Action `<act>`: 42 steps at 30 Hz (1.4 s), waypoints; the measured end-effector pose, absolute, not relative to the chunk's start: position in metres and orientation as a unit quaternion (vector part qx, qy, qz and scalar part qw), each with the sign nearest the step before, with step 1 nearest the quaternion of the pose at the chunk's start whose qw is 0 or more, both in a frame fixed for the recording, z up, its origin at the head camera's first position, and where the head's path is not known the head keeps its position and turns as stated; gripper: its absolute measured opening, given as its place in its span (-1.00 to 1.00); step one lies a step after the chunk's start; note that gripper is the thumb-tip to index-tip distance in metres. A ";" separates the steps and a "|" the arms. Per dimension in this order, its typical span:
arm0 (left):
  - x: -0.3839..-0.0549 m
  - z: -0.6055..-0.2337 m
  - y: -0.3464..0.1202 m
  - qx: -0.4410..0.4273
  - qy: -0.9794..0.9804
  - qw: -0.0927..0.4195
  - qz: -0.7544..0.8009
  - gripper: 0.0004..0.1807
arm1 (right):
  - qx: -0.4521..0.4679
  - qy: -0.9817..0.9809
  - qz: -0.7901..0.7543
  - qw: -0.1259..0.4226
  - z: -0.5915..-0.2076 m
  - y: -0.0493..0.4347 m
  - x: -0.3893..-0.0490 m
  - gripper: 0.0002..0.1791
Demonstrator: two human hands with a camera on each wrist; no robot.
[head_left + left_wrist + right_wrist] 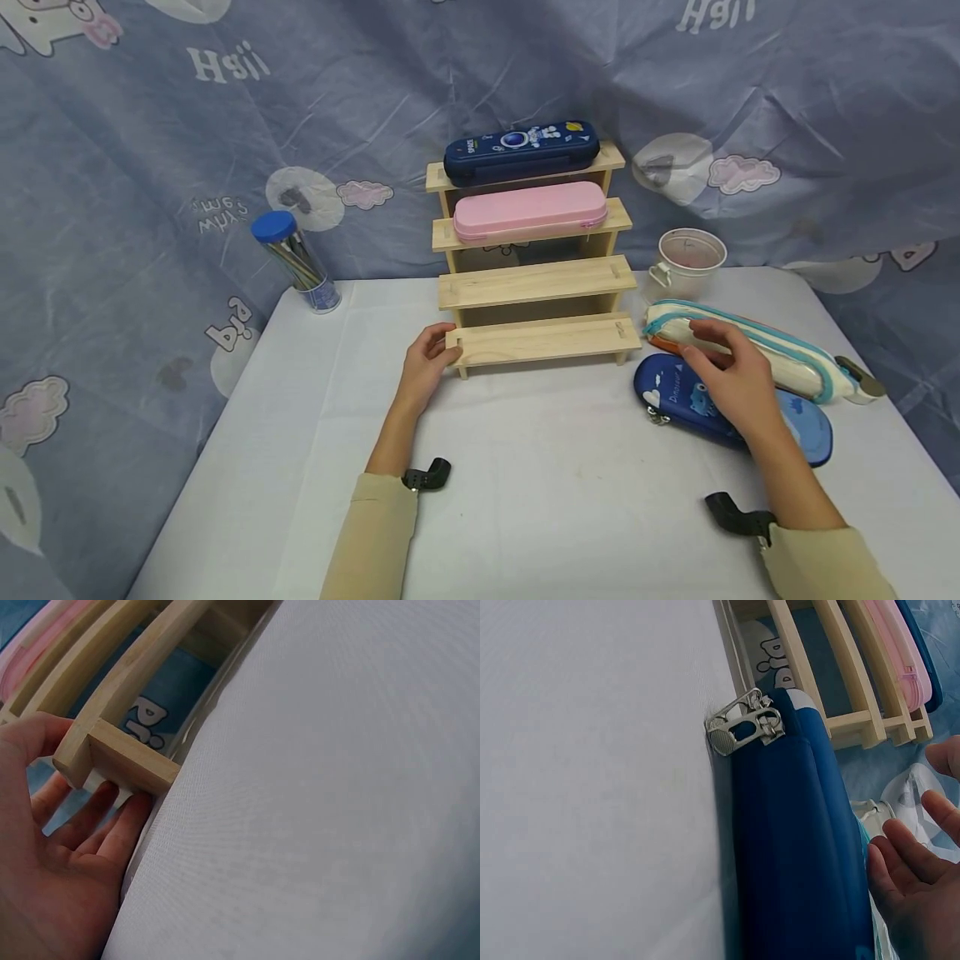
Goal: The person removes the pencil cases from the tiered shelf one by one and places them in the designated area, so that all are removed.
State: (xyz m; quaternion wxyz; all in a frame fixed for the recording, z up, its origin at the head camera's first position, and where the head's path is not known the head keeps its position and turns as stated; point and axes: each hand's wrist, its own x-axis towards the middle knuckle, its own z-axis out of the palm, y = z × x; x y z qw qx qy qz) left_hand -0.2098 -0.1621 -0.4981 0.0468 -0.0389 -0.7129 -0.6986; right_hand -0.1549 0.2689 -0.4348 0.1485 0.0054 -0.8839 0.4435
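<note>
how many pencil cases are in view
4: the navy case on the top shelf, the pink case on the shelf below, and the blue dinosaur case and the cream case on the table at the right.

Tiered rack [536, 283] back-centre on the table [555, 483]: first case [522, 157] on the top tier, second case [531, 212] one tier down, left hand [427, 367] at the bottom tier's left end. Jar [300, 265] at back left, cup [686, 268] right of rack. Pouch [795, 360] before the cup, third case [692, 398] before the pouch, right hand [738, 385] near both.
</note>
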 end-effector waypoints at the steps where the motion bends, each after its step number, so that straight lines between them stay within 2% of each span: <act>1: -0.210 -0.498 -0.162 -0.038 -0.713 0.047 -0.698 -0.57 | 0.007 -0.881 0.449 0.152 -0.435 0.268 -0.157 -0.50; 11: -0.210 -0.498 -0.162 -0.042 -0.714 0.047 -0.697 -0.57 | 0.028 -0.856 0.492 0.158 -0.434 0.253 -0.174 -0.46; 23: -0.206 -0.486 -0.160 -0.042 -0.722 0.010 -0.690 -0.50 | 0.045 -0.848 0.504 0.155 -0.430 0.243 -0.188 -0.44; 28: -0.196 -0.467 -0.158 -0.034 -0.728 0.017 -0.685 -0.52 | 0.049 -0.848 0.508 0.142 -0.428 0.241 -0.194 -0.41; 35: -0.195 -0.468 -0.158 -0.045 -0.725 0.009 -0.687 -0.53 | 0.049 -0.849 0.508 0.136 -0.430 0.237 -0.198 -0.41; 42: -0.196 -0.468 -0.160 -0.037 -0.728 0.015 -0.684 -0.54 | 0.050 -0.841 0.524 0.126 -0.411 0.222 -0.198 -0.42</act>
